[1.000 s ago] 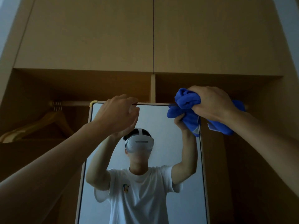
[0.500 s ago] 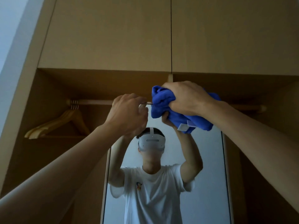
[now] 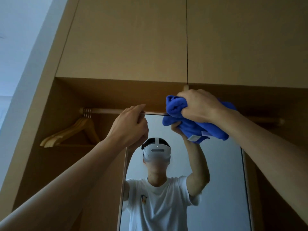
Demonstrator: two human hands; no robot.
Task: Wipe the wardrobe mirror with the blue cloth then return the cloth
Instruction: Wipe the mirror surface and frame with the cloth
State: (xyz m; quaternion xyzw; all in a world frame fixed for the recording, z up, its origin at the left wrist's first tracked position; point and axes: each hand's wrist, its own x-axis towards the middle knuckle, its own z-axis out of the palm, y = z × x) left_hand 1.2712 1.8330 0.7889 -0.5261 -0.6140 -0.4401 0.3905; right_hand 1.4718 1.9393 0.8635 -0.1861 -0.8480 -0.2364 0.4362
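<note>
Cloth (image 3: 198,130) slid leftward along mirror (image 3: 220,180) top, toward hangers (image 3: 71,132).

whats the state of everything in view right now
mirror, upright, left hand grips its top edge
cloth, bunched, gripped in right hand at mirror top
hangers, hanging on rail, left end
upper doors, closed
</note>
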